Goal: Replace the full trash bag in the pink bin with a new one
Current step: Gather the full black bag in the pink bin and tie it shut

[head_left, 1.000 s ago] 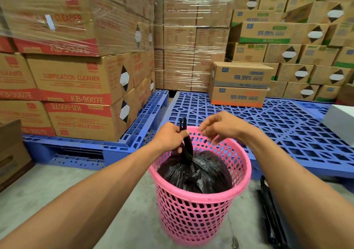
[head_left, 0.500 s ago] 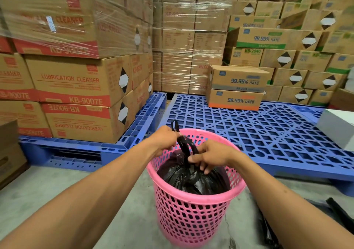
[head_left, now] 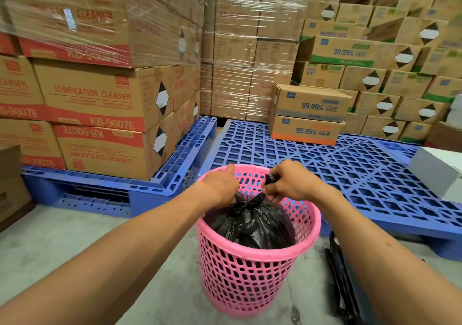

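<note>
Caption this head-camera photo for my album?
Both hands, left and right, tie a full black trash bag inside a pink bin.

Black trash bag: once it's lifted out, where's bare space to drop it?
Free: concrete floor left of the pink bin; open blue pallet deck behind it. Crowded: right of the bin, black bags on the floor.

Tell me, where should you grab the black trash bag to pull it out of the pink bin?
Grab the black trash bag by its gathered neck at the top, coming straight down from above. The plastic is bunched into a narrow twist there, small enough for a hand to close round, and the pink bin walls block every side. Both the left hand and right hand already pinch that spot.
</note>
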`<action>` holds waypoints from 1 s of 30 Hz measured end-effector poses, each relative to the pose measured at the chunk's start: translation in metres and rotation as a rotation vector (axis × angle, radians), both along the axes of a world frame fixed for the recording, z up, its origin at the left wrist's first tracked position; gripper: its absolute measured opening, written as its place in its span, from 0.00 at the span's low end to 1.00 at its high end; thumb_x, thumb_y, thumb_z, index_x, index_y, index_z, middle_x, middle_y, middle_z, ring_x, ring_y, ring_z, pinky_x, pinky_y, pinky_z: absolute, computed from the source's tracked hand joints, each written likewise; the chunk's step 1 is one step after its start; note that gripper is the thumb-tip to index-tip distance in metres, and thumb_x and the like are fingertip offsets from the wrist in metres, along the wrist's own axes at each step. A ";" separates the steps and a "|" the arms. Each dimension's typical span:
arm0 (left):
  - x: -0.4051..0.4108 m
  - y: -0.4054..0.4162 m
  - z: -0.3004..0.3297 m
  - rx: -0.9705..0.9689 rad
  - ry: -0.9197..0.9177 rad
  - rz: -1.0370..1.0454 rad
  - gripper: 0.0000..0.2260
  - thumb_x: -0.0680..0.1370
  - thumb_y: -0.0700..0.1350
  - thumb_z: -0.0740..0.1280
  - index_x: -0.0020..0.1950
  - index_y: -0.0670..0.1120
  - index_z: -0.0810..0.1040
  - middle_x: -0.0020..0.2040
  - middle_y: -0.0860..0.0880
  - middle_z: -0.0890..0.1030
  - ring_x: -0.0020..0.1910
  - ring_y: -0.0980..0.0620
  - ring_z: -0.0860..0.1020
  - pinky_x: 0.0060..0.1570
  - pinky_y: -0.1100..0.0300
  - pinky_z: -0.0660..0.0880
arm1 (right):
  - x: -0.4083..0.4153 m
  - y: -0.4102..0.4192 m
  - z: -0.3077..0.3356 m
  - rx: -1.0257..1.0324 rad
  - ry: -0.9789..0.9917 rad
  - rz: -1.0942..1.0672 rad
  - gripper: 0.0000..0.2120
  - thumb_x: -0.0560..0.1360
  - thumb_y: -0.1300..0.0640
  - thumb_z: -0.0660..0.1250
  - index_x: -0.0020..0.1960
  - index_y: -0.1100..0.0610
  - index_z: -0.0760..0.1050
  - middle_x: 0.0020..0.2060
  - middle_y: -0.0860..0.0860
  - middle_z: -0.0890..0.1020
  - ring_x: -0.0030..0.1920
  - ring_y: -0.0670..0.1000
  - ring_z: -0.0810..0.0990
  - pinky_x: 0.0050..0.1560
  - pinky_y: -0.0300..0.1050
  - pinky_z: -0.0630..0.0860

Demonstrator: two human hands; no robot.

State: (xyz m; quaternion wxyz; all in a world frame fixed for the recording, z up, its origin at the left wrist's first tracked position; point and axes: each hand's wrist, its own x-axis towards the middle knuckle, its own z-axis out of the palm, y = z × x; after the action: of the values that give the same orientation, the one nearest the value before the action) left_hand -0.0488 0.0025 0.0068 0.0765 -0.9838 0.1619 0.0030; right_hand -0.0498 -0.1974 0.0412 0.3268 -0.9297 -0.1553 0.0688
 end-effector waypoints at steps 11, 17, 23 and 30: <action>-0.001 -0.009 -0.018 -1.563 0.781 0.383 0.04 0.78 0.38 0.57 0.49 0.44 0.71 0.34 0.47 0.69 0.24 0.54 0.62 0.20 0.66 0.60 | 0.003 0.023 -0.006 0.211 -0.066 0.127 0.04 0.76 0.68 0.69 0.49 0.67 0.82 0.34 0.57 0.85 0.33 0.48 0.85 0.39 0.42 0.83; -0.004 -0.010 -0.022 -0.899 0.265 0.122 0.10 0.65 0.52 0.68 0.32 0.49 0.70 0.27 0.52 0.72 0.29 0.49 0.70 0.29 0.60 0.64 | 0.022 0.012 -0.041 0.373 -0.132 -0.053 0.03 0.77 0.65 0.70 0.46 0.63 0.82 0.34 0.54 0.83 0.32 0.47 0.82 0.39 0.45 0.81; -0.002 -0.035 -0.040 -0.473 -0.379 -0.034 0.09 0.77 0.49 0.64 0.50 0.45 0.79 0.46 0.42 0.83 0.45 0.38 0.81 0.39 0.52 0.73 | 0.028 0.024 -0.074 0.651 -0.048 -0.159 0.11 0.79 0.67 0.65 0.43 0.53 0.79 0.34 0.51 0.81 0.27 0.46 0.80 0.30 0.40 0.79; 0.005 -0.037 -0.054 -0.247 -0.375 -0.041 0.14 0.79 0.40 0.59 0.65 0.44 0.71 0.51 0.43 0.83 0.46 0.38 0.82 0.35 0.51 0.66 | 0.031 0.023 -0.086 0.648 -0.099 -0.257 0.07 0.79 0.62 0.67 0.46 0.52 0.81 0.38 0.49 0.84 0.27 0.52 0.83 0.25 0.40 0.77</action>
State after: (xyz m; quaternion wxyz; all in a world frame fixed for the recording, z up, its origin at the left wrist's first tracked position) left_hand -0.0440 -0.0349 -0.0470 -0.0157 -0.9655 0.1640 -0.2016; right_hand -0.0187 -0.1741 -0.0446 0.6028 -0.7919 -0.0666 -0.0710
